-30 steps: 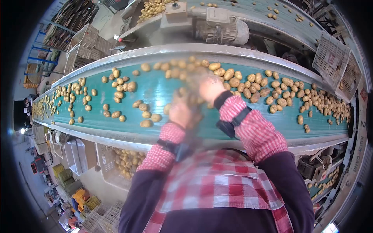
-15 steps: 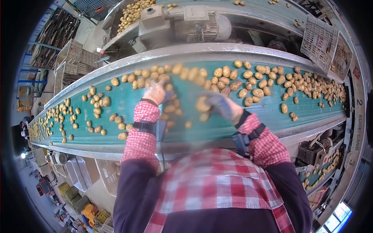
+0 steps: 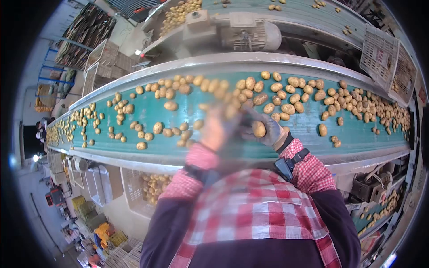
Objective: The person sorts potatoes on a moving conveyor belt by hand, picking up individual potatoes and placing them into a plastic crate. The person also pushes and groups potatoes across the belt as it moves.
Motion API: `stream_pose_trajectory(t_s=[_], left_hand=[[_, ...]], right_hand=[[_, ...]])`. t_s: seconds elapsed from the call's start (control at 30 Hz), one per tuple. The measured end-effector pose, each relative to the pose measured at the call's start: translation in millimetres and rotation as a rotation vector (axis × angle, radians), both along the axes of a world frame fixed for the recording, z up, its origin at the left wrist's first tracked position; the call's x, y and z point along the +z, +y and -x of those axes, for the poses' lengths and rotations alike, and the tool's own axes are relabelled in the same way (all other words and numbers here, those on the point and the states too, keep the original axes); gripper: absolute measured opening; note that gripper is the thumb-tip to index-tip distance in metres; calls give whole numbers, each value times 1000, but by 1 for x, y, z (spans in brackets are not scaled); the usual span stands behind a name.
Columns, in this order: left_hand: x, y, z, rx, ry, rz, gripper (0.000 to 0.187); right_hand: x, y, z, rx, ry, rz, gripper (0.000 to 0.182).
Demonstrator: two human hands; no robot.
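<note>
Green material forms the belt (image 3: 149,109), over whose middle stretch both hands work. The right hand (image 3: 271,134), in a greyish glove, is curled around a single potato (image 3: 258,129) just above the belt's nearer half; this potato stands with its long axis roughly across the belt, one rounded end toward the belt's far edge, its side against the palm partly hidden. The left hand (image 3: 214,129), over the belt just beside the right one, is smeared by motion, so I cannot tell whether it grips anything or is loose. Between the hands and the belt's far edge, several potatoes blur into one streak, their outlines hard to separate. Loose potatoes (image 3: 288,108) lie along the belt, their long axes pointing various ways. Below the belt's near edge, the person's sleeve partly covers a crate (image 3: 132,187) containing more potatoes.
</note>
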State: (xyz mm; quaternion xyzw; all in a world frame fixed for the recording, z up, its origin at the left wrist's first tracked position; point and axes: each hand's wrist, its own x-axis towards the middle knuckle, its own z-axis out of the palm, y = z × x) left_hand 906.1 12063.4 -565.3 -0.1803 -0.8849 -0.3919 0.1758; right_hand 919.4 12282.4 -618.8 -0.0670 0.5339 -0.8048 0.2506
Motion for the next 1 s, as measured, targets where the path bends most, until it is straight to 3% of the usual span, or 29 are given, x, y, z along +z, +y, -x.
stream_pose_trajectory(t_s=[0.07,0.13,0.23,0.3,0.4,0.47,0.5,0.57,0.67,0.7,0.77,0.83,0.87,0.9,0.93,1.0], left_hand=[[37,58,-14,-191,-193,15,41],[43,102,-26,-310,-94,162,45],[57,153,-43,-604,-171,113,50],[62,177,-47,-827,-294,2,48],[16,166,-3,-624,-11,20,47],[31,128,43,-198,-316,10,35],[16,100,69,-67,-150,397,37],[-26,37,120,369,-191,579,36],[-59,-24,148,232,-388,860,38],[-59,-26,151,238,-485,774,33],[-62,-17,144,249,-540,665,31],[-70,2,118,293,-477,636,39],[-71,14,108,326,-446,633,44],[-99,12,102,379,-394,576,48],[-125,9,95,431,-342,514,51],[-94,50,60,349,-365,410,46]], right_hand=[[-8,5,-2,-112,272,-147,66],[9,47,-16,-269,496,-252,66],[-2,122,-53,-370,364,-188,59],[1,188,-102,-469,99,-60,58],[8,285,-213,-606,-201,78,58],[16,343,-296,-664,-351,28,59],[23,370,-335,-652,-440,-7,59],[35,429,-405,-496,-759,74,54],[26,492,-482,-797,-1125,-598,45],[13,512,-492,-929,-1163,-817,43],[-8,522,-467,-1234,-969,-921,37],[-19,499,-393,-1333,-659,-861,33],[-28,476,-344,-1259,-360,-890,38],[7,426,-269,-1013,-296,-1006,40],[-4,403,-224,-876,-7,-1019,41],[12,333,-143,-582,290,-1157,42]])
